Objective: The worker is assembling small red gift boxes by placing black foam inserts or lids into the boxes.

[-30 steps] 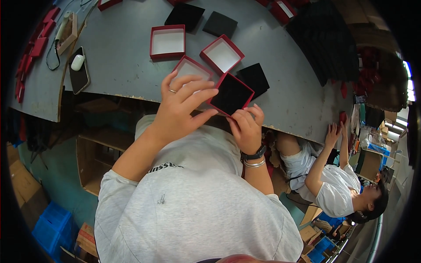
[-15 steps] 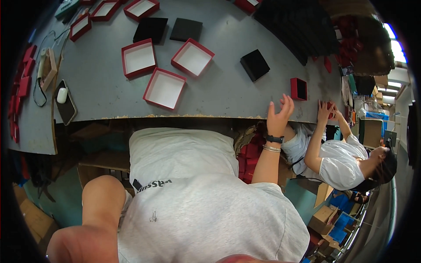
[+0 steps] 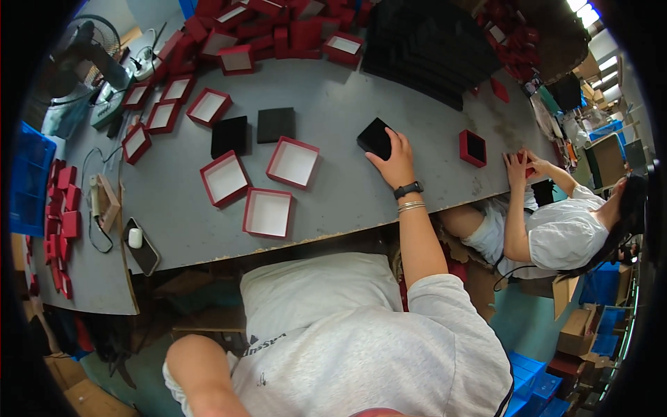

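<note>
My right hand [image 3: 394, 160] has its fingers and thumb around the right and near edges of a black square block [image 3: 373, 137], which rests on the grey table. The fingers partly cover the block's right side. My left arm [image 3: 208, 368] is bent at the lower left, and its hand is out of view. Left of the right hand lie three open red box halves with white insides, one of them a red tray [image 3: 294, 162]. Behind them are a flat black square [image 3: 229, 136] and a dark grey square [image 3: 276, 125].
At the right sits a small red box [image 3: 472, 148] with a black inside, near a co-worker's hands [image 3: 521, 165]. Tall stacks of black squares [image 3: 424, 48] and piled red boxes [image 3: 299, 35] line the back. A phone [image 3: 141, 254] with a white case lies left; a fan [image 3: 87, 62] stands beyond.
My right hand has moved forward and left from the table's front edge onto the black block. The view has shifted, showing more of the table's far side.
</note>
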Action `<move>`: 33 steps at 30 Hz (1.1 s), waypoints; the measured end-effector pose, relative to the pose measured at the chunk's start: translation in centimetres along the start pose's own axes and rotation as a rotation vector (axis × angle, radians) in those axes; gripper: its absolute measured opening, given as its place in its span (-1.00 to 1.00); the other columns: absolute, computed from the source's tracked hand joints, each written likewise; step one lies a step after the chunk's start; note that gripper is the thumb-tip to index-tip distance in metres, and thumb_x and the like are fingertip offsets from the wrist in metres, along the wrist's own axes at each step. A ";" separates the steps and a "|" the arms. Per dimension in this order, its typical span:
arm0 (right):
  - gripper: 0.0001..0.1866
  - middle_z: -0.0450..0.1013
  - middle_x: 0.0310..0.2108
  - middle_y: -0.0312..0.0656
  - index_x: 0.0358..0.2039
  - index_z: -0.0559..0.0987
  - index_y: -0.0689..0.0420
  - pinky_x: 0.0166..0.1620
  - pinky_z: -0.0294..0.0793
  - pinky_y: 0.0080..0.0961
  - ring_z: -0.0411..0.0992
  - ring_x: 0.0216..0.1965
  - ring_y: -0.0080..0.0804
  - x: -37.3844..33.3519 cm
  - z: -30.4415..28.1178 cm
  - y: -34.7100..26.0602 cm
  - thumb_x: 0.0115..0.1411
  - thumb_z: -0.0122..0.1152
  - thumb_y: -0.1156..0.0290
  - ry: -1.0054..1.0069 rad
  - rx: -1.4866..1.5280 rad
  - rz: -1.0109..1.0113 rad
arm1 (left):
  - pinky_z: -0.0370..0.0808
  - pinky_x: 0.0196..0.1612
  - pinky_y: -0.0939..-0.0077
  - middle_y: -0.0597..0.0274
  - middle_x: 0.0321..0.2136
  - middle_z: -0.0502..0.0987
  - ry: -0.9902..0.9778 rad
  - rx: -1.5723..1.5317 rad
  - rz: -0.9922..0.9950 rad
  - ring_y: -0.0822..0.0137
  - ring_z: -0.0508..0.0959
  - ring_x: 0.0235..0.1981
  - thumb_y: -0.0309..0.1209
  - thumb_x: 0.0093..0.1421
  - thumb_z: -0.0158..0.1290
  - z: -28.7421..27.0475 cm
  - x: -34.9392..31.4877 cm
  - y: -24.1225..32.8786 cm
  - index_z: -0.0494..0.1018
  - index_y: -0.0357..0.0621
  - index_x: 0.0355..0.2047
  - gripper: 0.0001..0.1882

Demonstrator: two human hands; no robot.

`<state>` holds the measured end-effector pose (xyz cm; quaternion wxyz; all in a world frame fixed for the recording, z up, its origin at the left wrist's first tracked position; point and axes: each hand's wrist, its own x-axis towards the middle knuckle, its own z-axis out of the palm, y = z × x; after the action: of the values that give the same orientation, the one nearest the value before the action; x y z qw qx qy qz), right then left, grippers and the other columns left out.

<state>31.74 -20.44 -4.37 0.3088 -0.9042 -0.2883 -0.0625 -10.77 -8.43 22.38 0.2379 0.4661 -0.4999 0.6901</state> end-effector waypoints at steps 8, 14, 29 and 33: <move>-0.10 0.18 0.25 0.04 0.28 0.32 0.08 0.28 0.25 -0.14 0.22 0.26 0.02 -7.1 -0.6 -9.4 -0.04 0.57 0.16 0.033 0.446 -0.157 | 0.28 0.23 0.00 -0.17 0.20 0.35 -0.753 0.967 -1.272 -0.13 0.40 0.15 -0.19 -0.04 0.44 -6.1 -20.4 -0.8 0.20 -0.24 0.28 -0.04; -0.11 0.20 0.25 0.05 0.28 0.38 -0.04 0.32 0.19 -0.09 0.16 0.29 0.09 -9.7 -0.6 -18.6 -0.08 0.57 0.12 -0.300 0.551 -0.432 | 0.22 0.27 0.03 -0.07 0.17 0.41 -0.463 0.749 -1.705 -0.08 0.40 0.19 -0.24 -0.19 0.47 -5.5 -27.7 1.0 0.03 -0.24 0.38 0.19; -0.15 0.19 0.23 0.04 0.25 0.41 -0.05 0.28 0.25 -0.11 0.19 0.25 0.09 -9.3 -0.4 -15.9 -0.10 0.57 0.23 -0.146 0.487 -0.284 | 0.23 0.26 -0.08 0.13 0.12 0.48 -0.803 0.905 -1.517 0.10 0.49 0.08 -0.12 -0.12 0.43 -3.6 -26.9 0.7 0.57 -0.02 -0.22 -0.52; -0.17 0.21 0.21 0.03 0.24 0.43 -0.12 0.26 0.28 -0.07 0.20 0.24 0.10 -9.6 -0.9 -16.2 -0.10 0.57 0.23 -0.208 0.306 -0.311 | 0.44 0.08 0.12 0.18 0.03 0.56 -0.770 0.878 -1.403 0.12 0.57 -0.04 -0.24 -0.07 0.40 -3.8 -27.8 1.2 0.58 -0.07 -0.31 -0.66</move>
<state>14.81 -15.21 2.02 0.3976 -0.7932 -0.4604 0.0284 -0.70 -1.59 -2.98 0.2208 0.9099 0.1609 0.3120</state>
